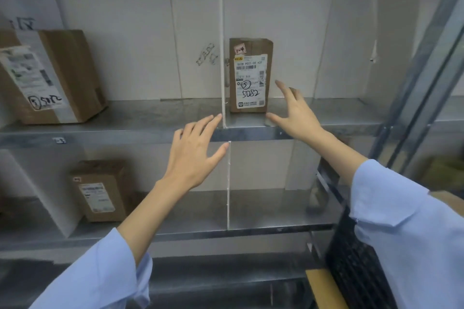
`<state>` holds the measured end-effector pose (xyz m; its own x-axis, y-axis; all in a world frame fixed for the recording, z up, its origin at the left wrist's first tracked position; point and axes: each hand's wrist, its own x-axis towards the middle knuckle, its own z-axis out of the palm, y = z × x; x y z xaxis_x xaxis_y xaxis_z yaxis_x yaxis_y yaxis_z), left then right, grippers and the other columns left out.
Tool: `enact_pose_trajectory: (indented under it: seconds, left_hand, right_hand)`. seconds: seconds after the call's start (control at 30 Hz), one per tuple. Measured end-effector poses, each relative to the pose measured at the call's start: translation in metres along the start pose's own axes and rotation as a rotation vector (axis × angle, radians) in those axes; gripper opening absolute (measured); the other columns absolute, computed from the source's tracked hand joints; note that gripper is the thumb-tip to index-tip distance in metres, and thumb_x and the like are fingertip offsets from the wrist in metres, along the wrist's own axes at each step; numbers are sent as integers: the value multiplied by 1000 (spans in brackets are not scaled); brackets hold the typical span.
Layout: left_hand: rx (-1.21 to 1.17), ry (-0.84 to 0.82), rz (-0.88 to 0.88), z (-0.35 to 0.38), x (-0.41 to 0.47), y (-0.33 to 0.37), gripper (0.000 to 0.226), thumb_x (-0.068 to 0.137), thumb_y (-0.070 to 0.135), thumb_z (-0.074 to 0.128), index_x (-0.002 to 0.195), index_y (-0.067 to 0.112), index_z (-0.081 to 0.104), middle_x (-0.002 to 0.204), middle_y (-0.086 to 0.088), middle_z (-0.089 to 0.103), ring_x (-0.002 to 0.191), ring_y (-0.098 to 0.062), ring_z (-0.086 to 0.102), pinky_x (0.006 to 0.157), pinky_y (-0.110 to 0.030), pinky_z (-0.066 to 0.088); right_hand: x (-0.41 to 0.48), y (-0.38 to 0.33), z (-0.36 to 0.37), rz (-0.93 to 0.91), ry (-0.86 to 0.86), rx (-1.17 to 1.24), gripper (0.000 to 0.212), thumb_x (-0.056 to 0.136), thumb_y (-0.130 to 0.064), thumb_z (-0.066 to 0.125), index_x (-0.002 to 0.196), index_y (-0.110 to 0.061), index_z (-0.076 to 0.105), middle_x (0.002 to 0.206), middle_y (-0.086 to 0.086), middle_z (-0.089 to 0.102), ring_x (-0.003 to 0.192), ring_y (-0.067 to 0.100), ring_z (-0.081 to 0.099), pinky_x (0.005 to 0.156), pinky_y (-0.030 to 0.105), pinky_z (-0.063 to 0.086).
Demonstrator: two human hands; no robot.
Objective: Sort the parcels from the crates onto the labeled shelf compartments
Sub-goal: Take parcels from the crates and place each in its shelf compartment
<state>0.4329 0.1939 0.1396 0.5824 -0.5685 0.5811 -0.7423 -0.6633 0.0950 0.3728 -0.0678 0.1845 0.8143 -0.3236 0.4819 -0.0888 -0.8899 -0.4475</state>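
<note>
Galvanised steel shelving (251, 133), split by a thin white divider (220, 32), carries a large brown carton (65, 75) in the upper left compartment. The small brown cardboard parcel (251, 75) stands just right of the divider, long axis vertical, label facing outward, probably so its handwritten number reads from the aisle. The left grip (193, 155) and right grip (296, 115) are wide, fingers spread, holding nothing, the right just beside the parcel.

We find a tall brown cardboard parcel (251, 75) on the upper grey metal shelf (150, 114), just right of a thin white divider (220, 32), a larger cardboard box (55, 75) well left.
</note>
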Motion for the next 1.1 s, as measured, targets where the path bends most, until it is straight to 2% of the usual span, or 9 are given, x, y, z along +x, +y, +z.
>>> enact_pose_trajectory:
  seconds: [0.1,0.3,0.5,0.67,0.8,1.1]
  left_hand:
    - [-38,-20,73,-3,-5,11,67,92,60,26,151,28,33,150,6,42,131,-17,41,102,-35,30]
    - [-87,-90,216,-8,-22,40,76,87,66,18,153,29,30,154,3,38,133,-21,38,103,-38,30]
    - [-181,-173,368,-4,-58,80,80,84,71,12,154,34,24,159,5,30,137,-22,33,106,-40,27]
    - [-282,-227,520,-2,-87,132,80,85,71,11,154,33,23,159,4,30,137,-22,32,105,-40,27]
    - [-348,-263,664,-1,-105,188,73,91,67,18,155,32,21,159,5,28,139,-22,29,107,-41,27]
    - [-506,-350,928,15,-135,331,65,97,62,33,154,31,24,159,6,27,141,-21,29,110,-43,26]
  right_hand:
    - [-34,-7,-14,24,23,-176,77,93,-44,60,156,-34,16,159,2,24,140,29,33,101,48,42]
    - [-112,-20,-38,143,-23,-397,73,97,-55,46,157,-34,11,164,0,13,146,29,22,109,47,36]
    - [-210,-33,-64,304,-20,-547,71,97,-58,43,157,-34,14,164,0,15,145,30,23,111,47,35]
    - [-293,-30,-107,467,-29,-595,69,98,-58,41,156,-32,15,163,2,16,147,29,19,113,48,34]
    - [-356,-18,-144,648,16,-612,68,98,-58,42,156,-33,17,163,0,17,148,29,19,113,51,34]
    - [-483,27,-196,1044,133,-499,71,99,-48,49,157,-24,17,162,7,20,146,29,26,111,48,37]
